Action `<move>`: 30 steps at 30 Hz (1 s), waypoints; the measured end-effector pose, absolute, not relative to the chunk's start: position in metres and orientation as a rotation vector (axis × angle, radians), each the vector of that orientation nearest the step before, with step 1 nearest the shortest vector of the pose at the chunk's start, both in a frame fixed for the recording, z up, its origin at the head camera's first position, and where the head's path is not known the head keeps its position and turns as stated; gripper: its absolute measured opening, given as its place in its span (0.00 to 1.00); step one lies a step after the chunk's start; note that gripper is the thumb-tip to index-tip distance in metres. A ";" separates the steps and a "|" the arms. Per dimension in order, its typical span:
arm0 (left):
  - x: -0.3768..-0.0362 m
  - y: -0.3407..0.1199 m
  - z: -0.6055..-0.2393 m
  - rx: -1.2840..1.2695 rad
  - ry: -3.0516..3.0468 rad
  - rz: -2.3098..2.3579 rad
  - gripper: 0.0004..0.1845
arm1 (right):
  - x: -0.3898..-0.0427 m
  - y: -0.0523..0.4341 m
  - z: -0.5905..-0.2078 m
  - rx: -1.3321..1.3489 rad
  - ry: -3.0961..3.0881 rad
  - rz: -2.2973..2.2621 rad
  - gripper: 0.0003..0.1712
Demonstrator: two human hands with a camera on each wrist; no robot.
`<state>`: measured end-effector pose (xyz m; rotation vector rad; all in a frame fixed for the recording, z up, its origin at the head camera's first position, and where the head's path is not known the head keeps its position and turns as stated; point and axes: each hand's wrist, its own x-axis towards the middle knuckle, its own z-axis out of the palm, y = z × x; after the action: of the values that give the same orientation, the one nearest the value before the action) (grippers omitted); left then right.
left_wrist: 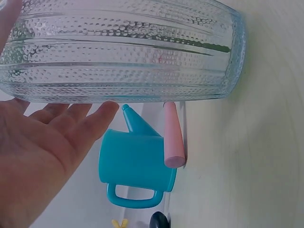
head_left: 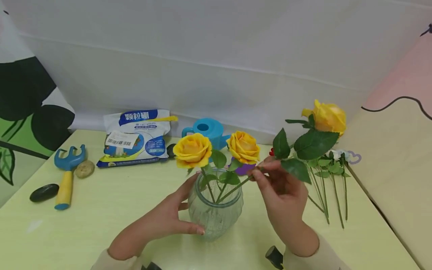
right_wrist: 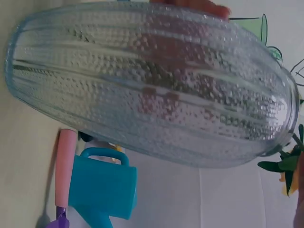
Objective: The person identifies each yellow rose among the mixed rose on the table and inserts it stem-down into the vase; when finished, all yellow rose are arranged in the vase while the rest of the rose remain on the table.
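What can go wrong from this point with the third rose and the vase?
1. The right hand pinches the third rose low on its stem; the heavy head leans far out and may flop or slip.
2. The two roses already in the glass vase crowd the mouth and may get pushed aside.
3. The left hand only rests against the vase, which might tip.

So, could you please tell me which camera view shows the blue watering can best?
The left wrist view: the watering can shows whole there, with spout, body and handle. The right wrist view cuts it off at the bottom edge, and in the head view the roses hide much of it.
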<state>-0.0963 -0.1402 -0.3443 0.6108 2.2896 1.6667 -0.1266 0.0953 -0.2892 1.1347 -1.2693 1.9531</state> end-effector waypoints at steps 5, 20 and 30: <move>-0.096 -0.140 -0.345 0.584 2.300 1.664 0.58 | -0.117 0.090 -0.301 1.296 -1.300 1.885 0.10; -0.097 -0.141 -0.346 0.635 2.313 1.660 0.58 | -0.128 0.094 -0.300 1.253 -1.697 1.368 0.12; -0.097 -0.140 -0.346 0.626 2.313 1.664 0.58 | -0.136 0.109 -0.293 1.650 -1.635 1.428 0.10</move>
<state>-0.0970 -0.1401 -0.3462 0.6261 2.3132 1.6638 -0.1361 0.1091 -0.2931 1.6503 -1.6349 1.4275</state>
